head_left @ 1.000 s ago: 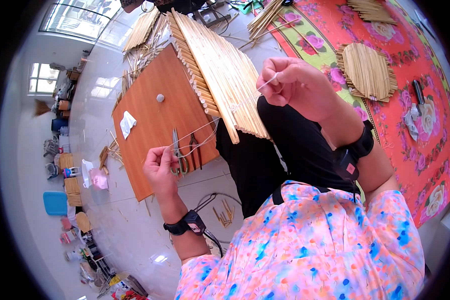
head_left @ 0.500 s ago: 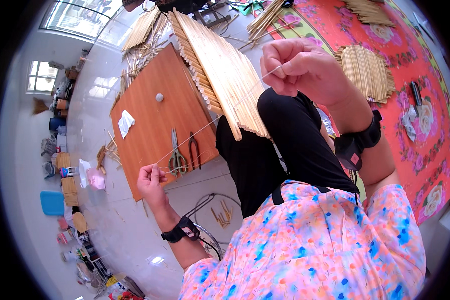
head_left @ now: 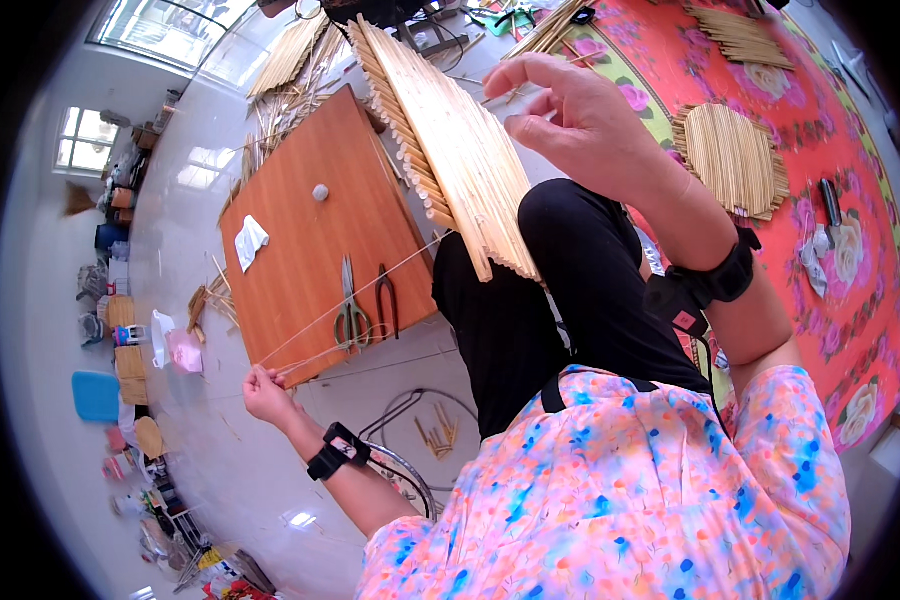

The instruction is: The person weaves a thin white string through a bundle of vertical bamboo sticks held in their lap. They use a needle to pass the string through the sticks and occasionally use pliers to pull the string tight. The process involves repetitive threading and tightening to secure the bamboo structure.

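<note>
A panel of pale reed sticks bound side by side (head_left: pixel 460 150) leans against my knees, its stepped stick ends along the left edge. My left hand (head_left: pixel 267 393) is out past the near left corner of the small wooden table, fingertips pinched on a thin thread (head_left: pixel 355 305). That thread runs taut up to the panel's lower left edge, and a loose loop of it hangs over the scissors. My right hand (head_left: pixel 582 118) is raised just right of the panel, thumb and fingers apart; I see nothing held in it.
On the brown wooden table (head_left: pixel 310 250) lie scissors (head_left: pixel 350 318), pliers (head_left: pixel 386 300), a crumpled white tissue (head_left: pixel 251 243) and a small whitish ball (head_left: pixel 320 192). A round reed mat (head_left: pixel 730 160) and a black-handled tool (head_left: pixel 830 203) rest on the red floral cloth (head_left: pixel 800 330).
My left hand has moved down and left, drawing the thread with it. The right hand has opened from its pinch on the thread and shifted slightly up and left.
</note>
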The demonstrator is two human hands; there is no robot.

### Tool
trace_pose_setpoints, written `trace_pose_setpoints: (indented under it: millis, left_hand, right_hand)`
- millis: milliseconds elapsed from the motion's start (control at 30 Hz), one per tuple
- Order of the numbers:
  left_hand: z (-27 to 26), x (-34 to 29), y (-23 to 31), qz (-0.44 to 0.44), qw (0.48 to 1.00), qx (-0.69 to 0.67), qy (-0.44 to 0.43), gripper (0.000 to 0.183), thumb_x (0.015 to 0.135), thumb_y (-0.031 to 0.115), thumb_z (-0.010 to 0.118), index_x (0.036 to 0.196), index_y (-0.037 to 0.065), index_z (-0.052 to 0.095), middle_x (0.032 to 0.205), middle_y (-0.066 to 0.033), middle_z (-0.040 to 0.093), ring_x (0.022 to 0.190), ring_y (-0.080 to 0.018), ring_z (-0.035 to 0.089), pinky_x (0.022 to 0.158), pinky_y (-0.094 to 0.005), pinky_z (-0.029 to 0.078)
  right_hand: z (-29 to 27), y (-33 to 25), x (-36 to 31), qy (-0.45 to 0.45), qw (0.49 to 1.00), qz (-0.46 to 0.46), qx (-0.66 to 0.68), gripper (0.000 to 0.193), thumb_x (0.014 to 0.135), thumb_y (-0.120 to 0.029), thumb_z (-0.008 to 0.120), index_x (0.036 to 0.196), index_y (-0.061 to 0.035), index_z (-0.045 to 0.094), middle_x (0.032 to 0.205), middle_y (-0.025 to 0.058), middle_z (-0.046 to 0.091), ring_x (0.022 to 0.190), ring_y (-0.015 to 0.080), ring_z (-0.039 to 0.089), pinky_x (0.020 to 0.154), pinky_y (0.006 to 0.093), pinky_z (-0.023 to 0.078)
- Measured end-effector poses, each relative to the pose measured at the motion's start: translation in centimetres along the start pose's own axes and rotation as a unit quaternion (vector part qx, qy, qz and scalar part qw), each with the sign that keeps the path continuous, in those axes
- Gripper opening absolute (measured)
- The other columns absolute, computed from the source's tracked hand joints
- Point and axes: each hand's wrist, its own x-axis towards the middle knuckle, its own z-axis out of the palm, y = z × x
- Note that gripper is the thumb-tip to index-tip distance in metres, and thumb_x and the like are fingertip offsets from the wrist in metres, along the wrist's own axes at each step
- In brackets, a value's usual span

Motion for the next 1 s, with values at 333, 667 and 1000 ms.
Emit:
trace_pose_setpoints:
  millis: [333,667,1000]
  left_hand:
    - [12.6,-18.2,15.7,-0.012,0.824,-0.299,-0.481,0.034,0.093,0.004,0.061,0.125,-0.004,0.055,0.08,-0.0047,0.063,0.067,-0.0094,0.059,0.059,-0.0225,0.049]
    - [14.0,-18.5,13.8,0.062,0.84,-0.231,-0.488,0.009,0.095,0.008,0.061,0.096,-0.001,0.063,0.075,-0.0043,0.064,0.064,-0.01,0.06,0.057,-0.023,0.049]
    - [12.5,-14.9,13.8,0.181,0.919,-0.208,-0.281,0.012,0.099,0.013,0.055,0.098,0.002,0.059,0.08,-0.0057,0.064,0.063,-0.011,0.058,0.06,-0.0236,0.048]
  right_hand:
    - [2.4,-1.8,1.9,-0.028,0.999,-0.006,-0.043,0.02,0.088,-0.011,0.059,0.106,-0.0035,0.065,0.098,0.002,0.066,0.087,0.0098,0.06,0.069,0.0265,0.05]
    - [0.7,0.9,0.1,-0.032,0.999,0.015,0.004,0.021,0.086,-0.013,0.062,0.103,-0.0009,0.067,0.093,0.0094,0.068,0.081,0.0171,0.065,0.074,0.0304,0.053]
    - [0.7,1.3,-1.0,-0.029,0.998,0.057,0.01,0.017,0.09,-0.011,0.06,0.101,0.0009,0.065,0.095,0.006,0.066,0.085,0.0136,0.063,0.076,0.028,0.051]
